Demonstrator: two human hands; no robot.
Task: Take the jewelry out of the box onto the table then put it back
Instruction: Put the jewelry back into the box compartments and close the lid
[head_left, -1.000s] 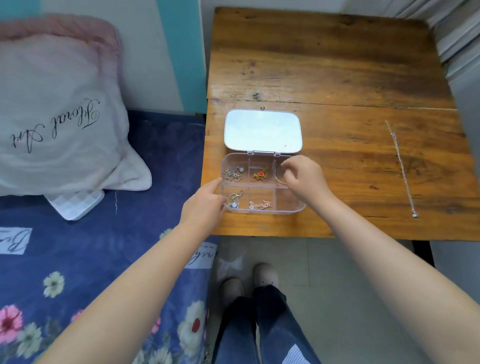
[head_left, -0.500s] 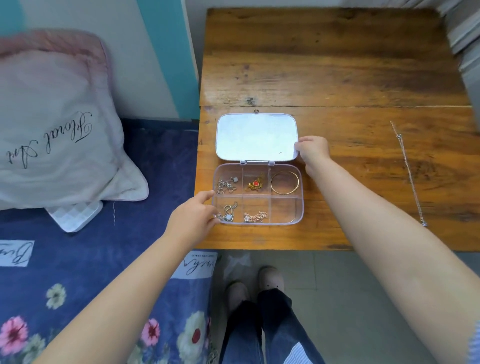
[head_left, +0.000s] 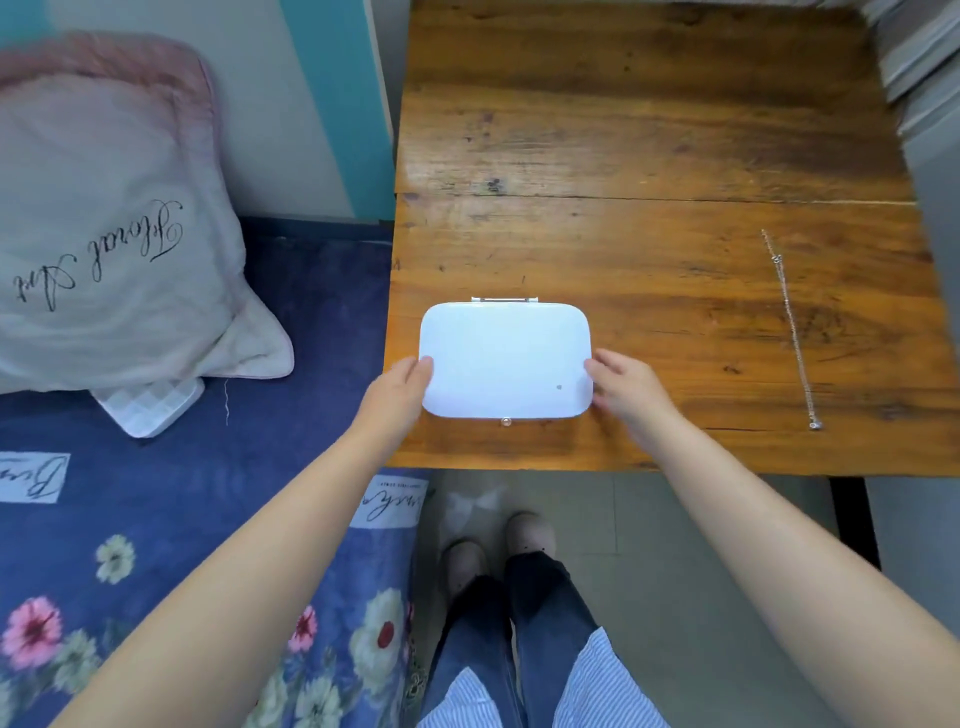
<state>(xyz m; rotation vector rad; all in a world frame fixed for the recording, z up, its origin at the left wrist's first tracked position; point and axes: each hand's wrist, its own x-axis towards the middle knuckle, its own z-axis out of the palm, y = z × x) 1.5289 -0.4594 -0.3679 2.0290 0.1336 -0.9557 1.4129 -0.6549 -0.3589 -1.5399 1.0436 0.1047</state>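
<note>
The jewelry box (head_left: 506, 358) lies near the front left of the wooden table (head_left: 649, 156) with its white lid down, so the pieces inside are hidden. A small clasp knob shows at its front edge. My left hand (head_left: 397, 392) grips the box's left side. My right hand (head_left: 623, 389) holds its right side, fingers on the lid's edge. A thin silver chain necklace (head_left: 789, 322) lies stretched out on the table far to the right, apart from both hands.
A bed with a blue flowered sheet (head_left: 156, 519) and a pale pillow (head_left: 104, 218) runs along the table's left side. My legs and shoes (head_left: 498, 551) stand on the tiled floor below the table's front edge.
The box's lid, open and lying flat behind the tray, has been swung down shut. My right hand moved from the lid's corner to the box's right side.
</note>
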